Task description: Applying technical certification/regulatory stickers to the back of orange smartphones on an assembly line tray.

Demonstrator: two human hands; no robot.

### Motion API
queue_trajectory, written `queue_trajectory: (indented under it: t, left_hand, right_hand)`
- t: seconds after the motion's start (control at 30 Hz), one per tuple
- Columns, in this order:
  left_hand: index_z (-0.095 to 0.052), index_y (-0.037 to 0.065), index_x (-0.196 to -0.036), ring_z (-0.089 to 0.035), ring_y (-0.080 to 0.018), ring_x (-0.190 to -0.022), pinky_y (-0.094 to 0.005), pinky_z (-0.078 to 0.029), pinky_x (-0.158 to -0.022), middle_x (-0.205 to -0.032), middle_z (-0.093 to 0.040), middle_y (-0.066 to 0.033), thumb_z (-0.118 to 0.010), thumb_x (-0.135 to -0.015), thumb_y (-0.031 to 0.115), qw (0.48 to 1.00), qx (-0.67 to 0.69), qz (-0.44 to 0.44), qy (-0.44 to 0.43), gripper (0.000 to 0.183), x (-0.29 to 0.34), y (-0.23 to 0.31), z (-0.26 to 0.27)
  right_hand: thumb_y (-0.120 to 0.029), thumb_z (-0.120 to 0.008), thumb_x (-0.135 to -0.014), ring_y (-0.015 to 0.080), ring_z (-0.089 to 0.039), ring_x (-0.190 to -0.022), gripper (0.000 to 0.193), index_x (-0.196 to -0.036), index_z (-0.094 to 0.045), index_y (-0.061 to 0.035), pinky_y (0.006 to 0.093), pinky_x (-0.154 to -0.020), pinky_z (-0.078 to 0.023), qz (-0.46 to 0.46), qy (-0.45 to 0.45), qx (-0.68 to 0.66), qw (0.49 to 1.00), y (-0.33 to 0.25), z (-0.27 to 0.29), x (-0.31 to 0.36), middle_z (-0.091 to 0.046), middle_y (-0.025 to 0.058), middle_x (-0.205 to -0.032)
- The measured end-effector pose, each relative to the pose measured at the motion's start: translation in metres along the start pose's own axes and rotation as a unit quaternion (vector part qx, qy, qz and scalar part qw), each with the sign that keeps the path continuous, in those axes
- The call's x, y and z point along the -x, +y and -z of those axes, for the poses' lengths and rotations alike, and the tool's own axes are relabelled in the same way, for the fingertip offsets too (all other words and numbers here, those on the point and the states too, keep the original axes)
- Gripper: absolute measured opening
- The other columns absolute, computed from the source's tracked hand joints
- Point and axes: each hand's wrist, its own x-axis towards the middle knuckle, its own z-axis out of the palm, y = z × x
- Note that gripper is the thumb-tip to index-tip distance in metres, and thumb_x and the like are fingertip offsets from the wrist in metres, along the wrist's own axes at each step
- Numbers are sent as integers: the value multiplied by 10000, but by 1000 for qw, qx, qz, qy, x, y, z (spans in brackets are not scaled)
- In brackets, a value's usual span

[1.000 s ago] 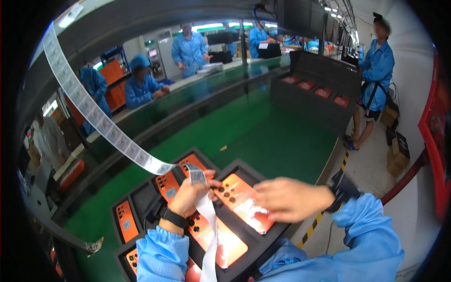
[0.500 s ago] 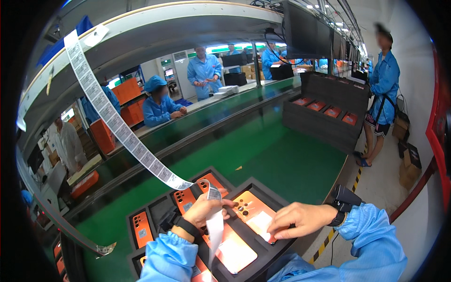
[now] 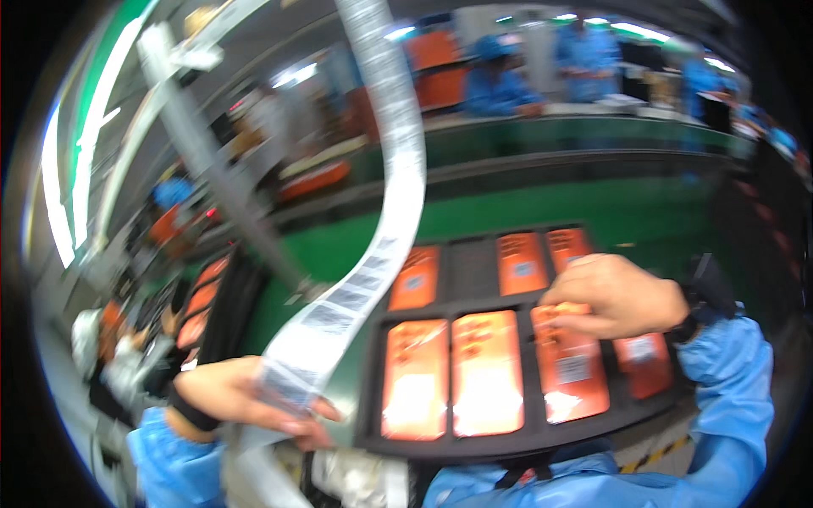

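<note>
A long white strip of printed labels (image 3: 347, 296) hangs down from above and curves to the left. Its lower end is held in my left hand (image 3: 241, 396), fingers stretched along it. My right hand (image 3: 622, 292), fingers bent and blurred, is over the upper end of an orange phone (image 3: 572, 377) with a small label on its back. Whether it grips the phone I cannot make out. That phone lies in a black foam tray (image 3: 529, 436) with several other orange phones, backs up. One back-row slot (image 3: 472, 271) has no phone.
Under the tray runs a green conveyor belt (image 3: 474, 207). More orange phones (image 3: 203, 298) lie in a dark tray at the left, near a grey metal post (image 3: 216, 165). Co-workers in blue (image 3: 500, 80) are across the line. A dark stack (image 3: 762, 220) stands at the right.
The view has swung left. My left hand has moved away from the tray to its left side, the label strip with it. My right hand has gone from the rightmost front phone to its left neighbour.
</note>
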Motion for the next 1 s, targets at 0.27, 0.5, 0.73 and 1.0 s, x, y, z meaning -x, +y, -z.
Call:
queue_trajectory:
  t: [0.27, 0.5, 0.73, 1.0]
  left_hand:
    - [-542, -49, -1163, -616, -184, -945, -295, -459, -861, -987, -662, -134, -650, -834, 112, 969, 212, -111, 61, 382, -8, -198, -47]
    - [-467, -11, -1239, -618, -193, -929, -307, -494, -809, -1070, -627, -148, -601, -853, 87, 940, 226, -115, 229, 420, -17, -283, -36]
    - [38, 183, -1450, -242, -311, -1323, -456, -214, -1049, -1476, -114, -146, -592, -757, 630, 461, 306, -242, 797, 1037, 13, -364, 71]
    - [-205, 161, -1410, -330, -268, -1223, -389, -318, -1022, -1358, -240, -148, -735, -626, 614, 263, 570, -409, 663, 1049, 37, -355, 158]
  right_hand:
    - [-147, -607, -748, 286, -578, -931, 222, -903, -640, 8, 382, -815, -461, 135, -10, -15, 991, -9, -94, -94, -619, 132, -971]
    - [-194, -608, -800, 267, -474, -1119, 317, -1064, -591, -20, 381, -906, -370, 113, 12, -36, 993, -24, -145, -120, -563, 99, -1114]
    - [-152, -648, -739, 314, -449, -1116, 322, -1037, -590, -45, 427, -908, -347, 72, 65, -24, 995, -27, -158, -127, -542, 110, -1096]
    - [-153, -660, -716, 319, -460, -1105, 292, -986, -623, -48, 436, -904, -351, 60, 57, -6, 997, -35, -157, -127, -567, 89, -1069]
